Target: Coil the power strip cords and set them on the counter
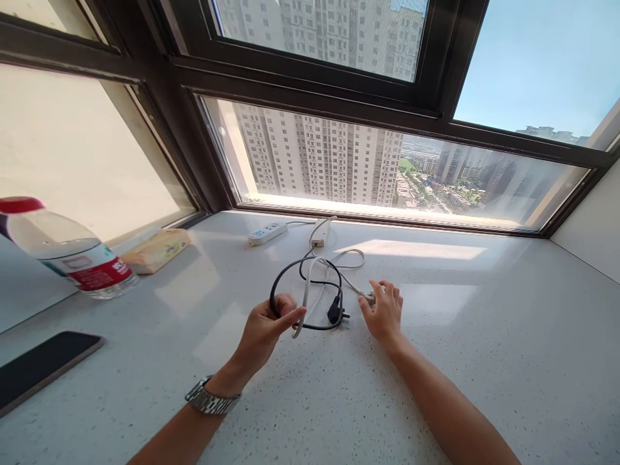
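Cords (305, 296) (black; white) in left fingers (290, 318)

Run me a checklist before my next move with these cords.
1. Left hand holding the black cord and white cord: ok.
2. Right hand firmly gripping the pale connector: cannot tell; fingers partly hide it.
3. Cords untangled: not ok; they loop across each other.
4. Black plug unplugged: ok; its prongs show.
5. Bottle and phone apart from the cords: ok.
6. Power strip switched off: cannot tell.
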### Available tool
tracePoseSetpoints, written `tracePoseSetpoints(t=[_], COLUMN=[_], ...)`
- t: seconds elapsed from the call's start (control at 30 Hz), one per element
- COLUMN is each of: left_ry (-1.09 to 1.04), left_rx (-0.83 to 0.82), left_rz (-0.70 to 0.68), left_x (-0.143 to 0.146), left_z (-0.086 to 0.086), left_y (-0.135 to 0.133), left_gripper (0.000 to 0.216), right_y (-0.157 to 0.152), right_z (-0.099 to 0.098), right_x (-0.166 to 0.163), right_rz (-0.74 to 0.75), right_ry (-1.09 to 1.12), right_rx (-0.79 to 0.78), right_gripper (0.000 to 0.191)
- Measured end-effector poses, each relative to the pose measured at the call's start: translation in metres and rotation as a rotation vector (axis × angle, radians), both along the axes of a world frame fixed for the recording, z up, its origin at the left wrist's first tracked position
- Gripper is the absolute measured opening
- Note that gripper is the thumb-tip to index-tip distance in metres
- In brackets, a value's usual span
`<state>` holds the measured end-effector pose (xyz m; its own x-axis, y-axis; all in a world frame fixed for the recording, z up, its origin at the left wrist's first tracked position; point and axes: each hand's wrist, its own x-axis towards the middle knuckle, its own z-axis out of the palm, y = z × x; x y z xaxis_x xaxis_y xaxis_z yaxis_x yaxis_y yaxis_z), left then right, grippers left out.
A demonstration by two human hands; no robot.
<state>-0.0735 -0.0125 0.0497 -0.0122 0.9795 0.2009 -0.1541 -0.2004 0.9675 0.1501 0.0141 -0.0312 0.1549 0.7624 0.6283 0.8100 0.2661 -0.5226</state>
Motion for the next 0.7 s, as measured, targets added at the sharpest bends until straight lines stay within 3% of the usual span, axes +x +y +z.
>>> tracePoseSetpoints(t=[0.1,0.2,0.3,0.4,0.5,0.6,0.7], left_ry=[0.011,0.111,0.183,0.251,0.307,0.162,-0.132], left_rx=[0.013,-0.012,-0.013,0.033,0.046,-0.076,-0.244], left_rz=[-0.027,-0.152,-0.286,-0.306,-0.313,-0.362,-0.282], left_x=[0.000,0.003,0.009,0.014,0.019,0.019,0.015], left_z=[0.002,-0.001,-0.005,-0.009,-0.012,-0.015,-0.015], left_y=[-0.003,-0.006,-0.008,-0.010,-0.013,-0.012,-0.007], left_gripper=[0.038,0.035,0.034,0.038,0.042,0.052,0.066], right_y=[0.015,0.018,0.008,-0.012,-0.033,-0.047,-0.054], right_z=[-0.008,-0.006,0.008,0.029,0.051,0.072,0.093], right_x=[0.020,0.024,0.009,-0.019,-0.043,-0.048,-0.035], right_rz=[-0.032,0.104,0.236,0.467,0.746,0.801,0.851], right_ry=[0.043,0.160,0.336,0.499,0.678,0.876,1.078], right_rx=[-0.079,-0.175,-0.123,-0.144,-0.326,-0.365,-0.375], right_gripper=[0.035,0.028,0.026,0.030,0.027,0.012,0.005])
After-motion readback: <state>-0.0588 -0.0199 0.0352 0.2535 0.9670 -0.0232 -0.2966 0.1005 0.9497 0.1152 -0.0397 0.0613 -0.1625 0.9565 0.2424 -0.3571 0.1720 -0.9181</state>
